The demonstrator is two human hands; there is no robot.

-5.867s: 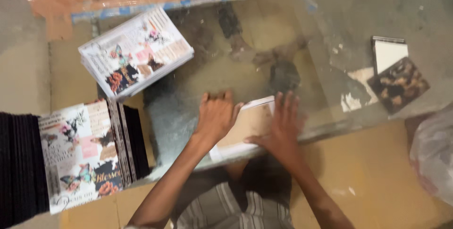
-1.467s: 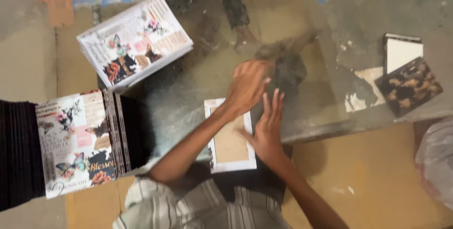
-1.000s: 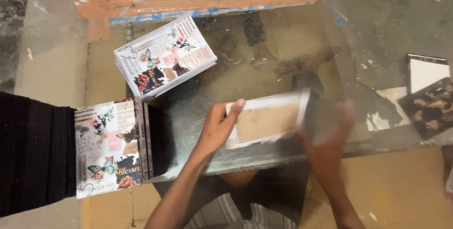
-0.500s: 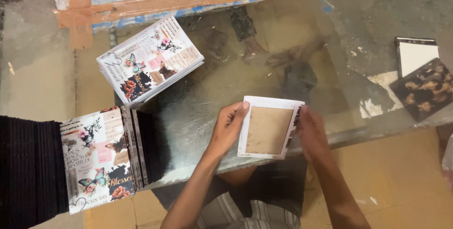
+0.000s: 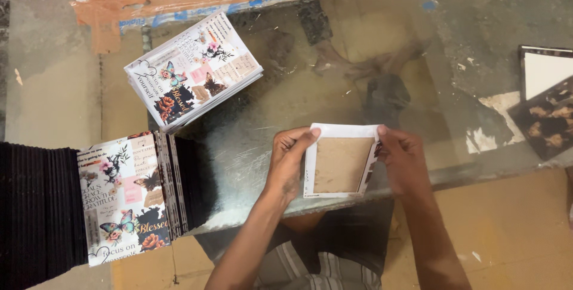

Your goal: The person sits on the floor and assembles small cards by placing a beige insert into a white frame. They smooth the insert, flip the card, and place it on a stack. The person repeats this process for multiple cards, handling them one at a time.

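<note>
At the left edge a row of black covers point(image 5: 36, 206) with a printed floral sheet point(image 5: 122, 197); upper left, a stack of floral covers point(image 5: 194, 69) on the scuffed glass table point(image 5: 334, 57); lower centre, left hand point(image 5: 287, 161) and right hand point(image 5: 404, 161), fingers curled, pinch opposite edges of a white-bordered brown card point(image 5: 340, 161) held between them

card point(image 5: 340, 161) between both hands, booklet stacks left on table point(image 5: 382, 45)
</note>
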